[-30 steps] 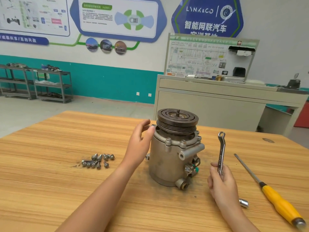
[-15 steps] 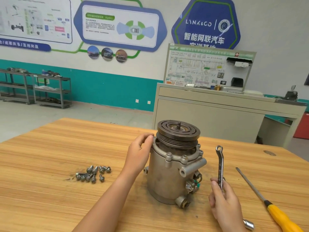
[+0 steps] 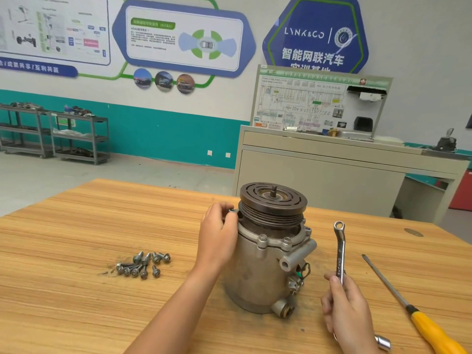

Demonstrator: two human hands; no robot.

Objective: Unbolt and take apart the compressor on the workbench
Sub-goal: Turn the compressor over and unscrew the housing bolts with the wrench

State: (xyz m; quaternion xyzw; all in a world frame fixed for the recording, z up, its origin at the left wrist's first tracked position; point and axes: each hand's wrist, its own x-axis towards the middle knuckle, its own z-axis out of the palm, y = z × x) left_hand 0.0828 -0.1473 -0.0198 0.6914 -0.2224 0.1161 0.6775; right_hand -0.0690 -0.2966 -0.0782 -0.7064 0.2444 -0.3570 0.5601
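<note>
A grey metal compressor (image 3: 258, 272) stands upright on the wooden workbench (image 3: 76, 290), with a dark grooved pulley (image 3: 272, 201) on top. My left hand (image 3: 217, 236) is against its upper left side, fingers curled round a small lug at the rim. My right hand (image 3: 344, 305) grips a silver ring spanner (image 3: 340, 249) held upright to the right of the compressor, clear of it. Several loose bolts (image 3: 143, 264) lie in a pile to the left.
A yellow-handled screwdriver (image 3: 413, 310) lies diagonally at the right edge of the bench. A small silver socket (image 3: 383, 343) sits by my right wrist. A grey cabinet (image 3: 332, 175) with a wiring board stands behind the bench; shelving racks (image 3: 56, 134) line the far left wall.
My left hand closed in from beside the compressor onto its upper rim. The camera view tilted up, so everything sits lower in frame. The spanner stays upright in my right hand.
</note>
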